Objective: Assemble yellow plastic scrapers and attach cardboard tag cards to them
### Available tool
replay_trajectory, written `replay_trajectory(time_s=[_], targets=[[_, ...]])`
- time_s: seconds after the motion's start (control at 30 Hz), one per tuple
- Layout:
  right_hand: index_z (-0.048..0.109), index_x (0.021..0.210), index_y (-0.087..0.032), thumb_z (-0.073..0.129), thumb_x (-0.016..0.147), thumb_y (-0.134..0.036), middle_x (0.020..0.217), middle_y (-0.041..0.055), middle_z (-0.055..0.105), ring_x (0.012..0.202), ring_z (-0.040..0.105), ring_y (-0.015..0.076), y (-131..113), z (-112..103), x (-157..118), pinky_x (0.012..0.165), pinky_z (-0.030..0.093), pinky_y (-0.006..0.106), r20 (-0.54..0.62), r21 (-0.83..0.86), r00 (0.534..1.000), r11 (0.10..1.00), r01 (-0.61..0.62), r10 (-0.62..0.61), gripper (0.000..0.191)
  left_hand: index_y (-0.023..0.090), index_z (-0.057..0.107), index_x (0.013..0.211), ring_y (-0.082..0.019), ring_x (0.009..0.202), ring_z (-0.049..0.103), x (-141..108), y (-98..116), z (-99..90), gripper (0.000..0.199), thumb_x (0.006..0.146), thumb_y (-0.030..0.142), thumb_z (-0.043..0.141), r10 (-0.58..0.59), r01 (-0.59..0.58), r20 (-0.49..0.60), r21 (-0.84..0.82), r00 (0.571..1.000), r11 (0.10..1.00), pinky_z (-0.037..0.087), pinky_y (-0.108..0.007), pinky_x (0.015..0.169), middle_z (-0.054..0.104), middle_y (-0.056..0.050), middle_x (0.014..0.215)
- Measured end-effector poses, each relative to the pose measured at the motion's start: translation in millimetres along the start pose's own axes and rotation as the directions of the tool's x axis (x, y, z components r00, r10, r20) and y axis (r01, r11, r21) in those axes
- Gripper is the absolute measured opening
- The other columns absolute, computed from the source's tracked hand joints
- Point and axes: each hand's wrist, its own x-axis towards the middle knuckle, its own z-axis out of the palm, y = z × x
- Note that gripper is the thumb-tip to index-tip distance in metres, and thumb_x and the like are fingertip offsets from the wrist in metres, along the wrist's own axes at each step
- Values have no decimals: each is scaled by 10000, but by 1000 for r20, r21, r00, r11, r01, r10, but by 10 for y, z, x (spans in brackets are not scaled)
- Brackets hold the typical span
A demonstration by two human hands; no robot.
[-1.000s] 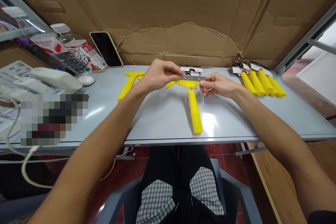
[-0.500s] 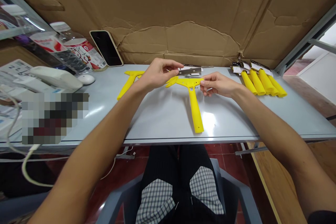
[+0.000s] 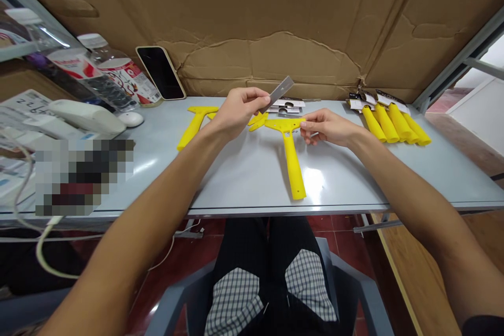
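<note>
My left hand (image 3: pixel 241 110) pinches one end of a flat grey metal scraper blade (image 3: pixel 280 92), which slants up to the right above the table. With thumb and fingers, my right hand (image 3: pixel 319 125) grips the right end of the head of a yellow scraper handle (image 3: pixel 293 160). That T-shaped handle points toward me. Small yellow plastic pieces (image 3: pixel 258 122) lie just left of its head, partly hidden by my left hand. Another yellow scraper handle (image 3: pixel 192 128) rests behind my left forearm. Beyond my hands are white cards and blades (image 3: pixel 289 105) in a stack.
Several yellow handles with black-and-white cards (image 3: pixel 394 121) lie at the right of the table (image 3: pixel 244 184). At the left are a phone (image 3: pixel 161 72), plastic bottles (image 3: pixel 129 76), a white mouse (image 3: pixel 131 119) and cables. A cardboard sheet (image 3: pixel 252 21) stands along the back.
The blade in my left hand has swung from nearly level to slanting, its free end now raised. My right hand and the yellow handle stay in place.
</note>
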Motion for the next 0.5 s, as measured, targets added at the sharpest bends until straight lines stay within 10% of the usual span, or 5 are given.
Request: replay_trajectory(time_s=[0.5], targets=[[811,893,-164,997,824,-633,846,57,756,727,723,154,-13,81,-3,606,554,265,50,-18,998,999,-33,34,510,307,609,1507,-222,883,803,-106,4,92,855,732,182,946,-77,95,91,-209,993,973,674,-398,843,730,-49,1123]])
